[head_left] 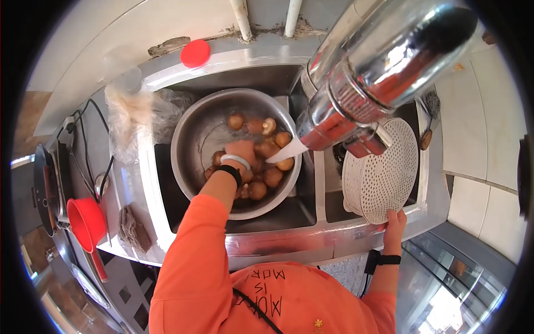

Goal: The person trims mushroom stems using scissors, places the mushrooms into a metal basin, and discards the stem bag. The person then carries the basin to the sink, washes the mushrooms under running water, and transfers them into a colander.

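In the left sink basin sits a wide steel bowl with several brown mushrooms in it, one showing a pale stem. My left hand is down inside the bowl among the mushrooms; its fingers are hidden. Water streams from the chrome faucet onto the mushrooms beside that hand. At the right basin, my right hand grips the near rim of a white plastic colander, which is tilted. I see no food in the colander.
A red lid lies on the back ledge. Clear plastic bags lie left of the bowl. A red dipper, a grey cloth and black cords occupy the left counter. A scrubber rests at the right edge.
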Motion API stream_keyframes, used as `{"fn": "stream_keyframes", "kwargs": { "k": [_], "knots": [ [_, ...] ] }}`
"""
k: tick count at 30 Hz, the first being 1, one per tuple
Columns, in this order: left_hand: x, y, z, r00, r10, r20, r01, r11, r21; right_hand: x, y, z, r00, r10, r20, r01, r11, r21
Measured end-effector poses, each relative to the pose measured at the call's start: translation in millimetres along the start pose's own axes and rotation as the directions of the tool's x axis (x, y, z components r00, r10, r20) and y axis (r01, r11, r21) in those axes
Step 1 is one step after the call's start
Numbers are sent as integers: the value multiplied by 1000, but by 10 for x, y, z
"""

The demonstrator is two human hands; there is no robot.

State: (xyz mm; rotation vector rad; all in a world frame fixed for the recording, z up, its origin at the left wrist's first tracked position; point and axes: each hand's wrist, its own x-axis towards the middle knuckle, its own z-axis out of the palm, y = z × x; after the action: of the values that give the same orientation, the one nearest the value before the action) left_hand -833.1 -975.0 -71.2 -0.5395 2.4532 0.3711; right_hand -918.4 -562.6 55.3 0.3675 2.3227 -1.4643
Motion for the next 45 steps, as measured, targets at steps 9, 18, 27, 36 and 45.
{"fn": "stream_keyframes", "kwargs": {
  "k": [9,18,27,36,45],
  "knots": [
    [-372,440,-148,899,66,-433,-70,998,9,20,18,1,1000,9,16,-10,1000,30],
    [390,-227,611,969,178,-172,-179,984,8,22,12,-5,1000,7,19,-7,1000,30],
    [198,11,466,993,79,-92,-92,985,-146,14,30,-20,1000,9,13,-10,999,40],
    [-304,-71,-428,924,377,65,188,-301,-935,6,0,-7,999,-1,34,-1,999,44],
    [-619,-208,-506,844,536,-32,247,-441,-863,14,4,3,999,-4,45,2,998,62]
  ]
}}
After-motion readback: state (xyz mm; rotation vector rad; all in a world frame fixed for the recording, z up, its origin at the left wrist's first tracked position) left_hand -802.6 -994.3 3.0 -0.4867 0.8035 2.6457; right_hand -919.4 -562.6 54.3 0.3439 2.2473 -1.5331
